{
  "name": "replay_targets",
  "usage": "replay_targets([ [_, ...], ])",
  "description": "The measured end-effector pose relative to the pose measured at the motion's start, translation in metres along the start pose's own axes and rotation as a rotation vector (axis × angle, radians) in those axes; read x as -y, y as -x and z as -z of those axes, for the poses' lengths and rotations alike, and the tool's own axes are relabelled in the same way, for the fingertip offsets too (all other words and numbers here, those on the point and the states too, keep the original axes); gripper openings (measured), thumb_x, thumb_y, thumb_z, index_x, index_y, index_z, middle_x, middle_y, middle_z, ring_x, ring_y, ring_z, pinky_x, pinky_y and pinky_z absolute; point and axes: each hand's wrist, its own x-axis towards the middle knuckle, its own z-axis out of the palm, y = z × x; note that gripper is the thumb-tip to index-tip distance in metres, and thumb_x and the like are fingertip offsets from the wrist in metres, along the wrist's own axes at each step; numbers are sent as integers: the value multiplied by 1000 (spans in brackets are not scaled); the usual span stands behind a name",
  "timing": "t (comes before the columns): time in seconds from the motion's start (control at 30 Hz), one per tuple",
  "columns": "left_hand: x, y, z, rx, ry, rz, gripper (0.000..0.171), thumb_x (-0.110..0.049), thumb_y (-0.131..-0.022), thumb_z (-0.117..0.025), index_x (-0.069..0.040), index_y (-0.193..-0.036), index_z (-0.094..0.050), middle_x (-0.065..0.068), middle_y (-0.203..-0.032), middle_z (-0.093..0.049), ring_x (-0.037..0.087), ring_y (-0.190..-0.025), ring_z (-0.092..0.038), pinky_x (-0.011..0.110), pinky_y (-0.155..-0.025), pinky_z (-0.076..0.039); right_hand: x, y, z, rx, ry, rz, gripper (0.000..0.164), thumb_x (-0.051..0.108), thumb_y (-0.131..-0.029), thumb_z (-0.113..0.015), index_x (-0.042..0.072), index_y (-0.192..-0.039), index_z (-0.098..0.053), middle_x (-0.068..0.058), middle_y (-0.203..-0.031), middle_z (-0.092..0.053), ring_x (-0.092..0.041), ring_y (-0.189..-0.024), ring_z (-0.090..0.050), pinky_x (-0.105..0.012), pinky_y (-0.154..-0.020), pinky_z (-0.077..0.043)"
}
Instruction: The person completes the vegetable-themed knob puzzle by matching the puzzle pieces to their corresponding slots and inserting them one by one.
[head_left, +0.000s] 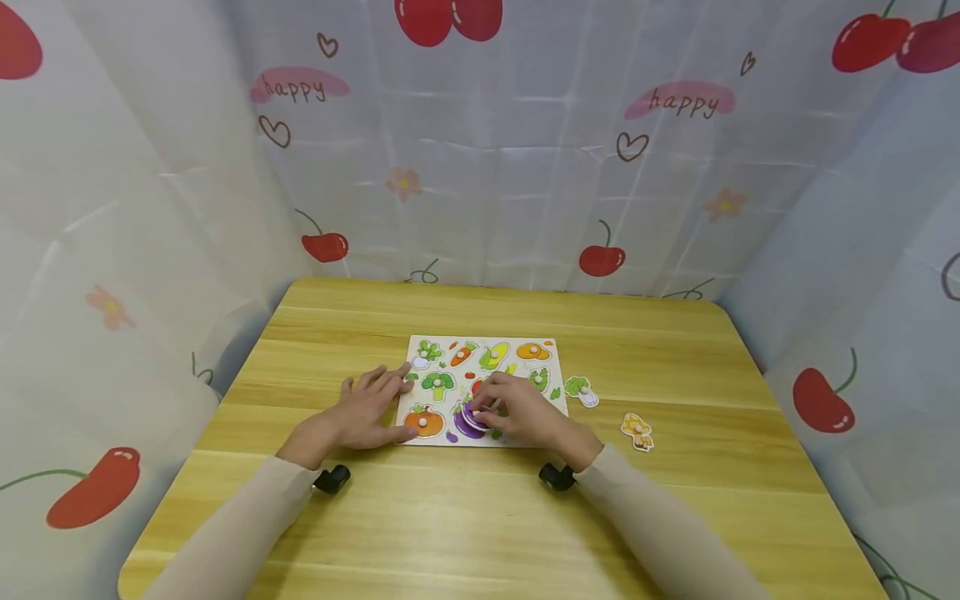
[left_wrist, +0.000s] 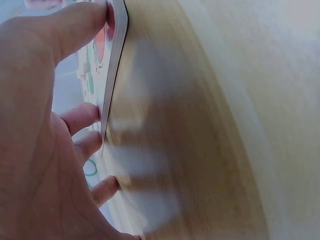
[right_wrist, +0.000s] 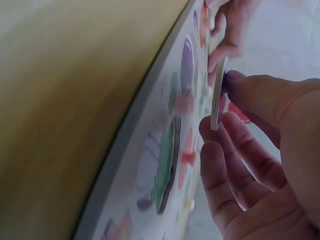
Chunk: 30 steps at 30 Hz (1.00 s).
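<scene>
My right hand [head_left: 517, 408] pinches a thin purple puzzle piece [right_wrist: 218, 97] between thumb and fingers. The piece is just above the lower middle of a vegetable puzzle board [head_left: 442, 442], over the purple eggplant area; its picture is partly hidden by the fingers. With fingers spread, my left hand [head_left: 363, 412] rests at the board's left edge. Its thumb and some fingertips touch the board in the left wrist view. A pumpkin piece [head_left: 424, 422] and a broccoli piece [head_left: 438, 384] lie on the board near that hand.
Right of the board, a leafy white vegetable piece [head_left: 582, 392] lies close to its edge. Farther right is a mushroom piece [head_left: 637, 432]. The wooden table [head_left: 450, 517] is enclosed by white curtains [head_left: 487, 208] printed with cherries.
</scene>
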Motion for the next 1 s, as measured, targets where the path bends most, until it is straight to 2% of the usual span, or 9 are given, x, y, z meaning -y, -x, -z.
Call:
replay_targets([
  [0.13,0,0,0,-6,-2,-5,90,-64,-107,-78,-11,-173,-48,13,-196,-25,62,-176,-23,103,-122,-16,5,-6,-10,22,31,12,9,13,-108,-85,10,-116,-88,-4,-120,-78,-16,-102,-74,-32,-89,-64],
  [0.43,1,0,0,1,-12,2,88,-66,-107,-76,-14,-172,-48,10,-197,-24,59,-178,-21,102,-125,-14,10,-10,-21,53,43,-68,8,13,-109,-84,12,-117,-88,-1,-117,-77,-16,-107,-74,-32,-97,-65],
  [0.8,-1,0,1,-5,-18,-5,89,-64,-107,-78,-11,-173,-49,12,-196,-26,61,-176,-23,102,-123,-16,13,-11,-27,16,81,-40,5,8,-108,-85,7,-112,-86,-7,-117,-77,-20,-105,-77,-33,-95,-66],
  [1.0,0,-1,0,-7,-2,3,89,-64,-106,-78,-12,-172,-50,11,-196,-25,61,-177,-23,102,-124,-15,12,-12,-28,14,68,-66,4,10,-107,-85,9,-112,-87,-6,-116,-76,-18,-102,-76,-30,-92,-64],
])
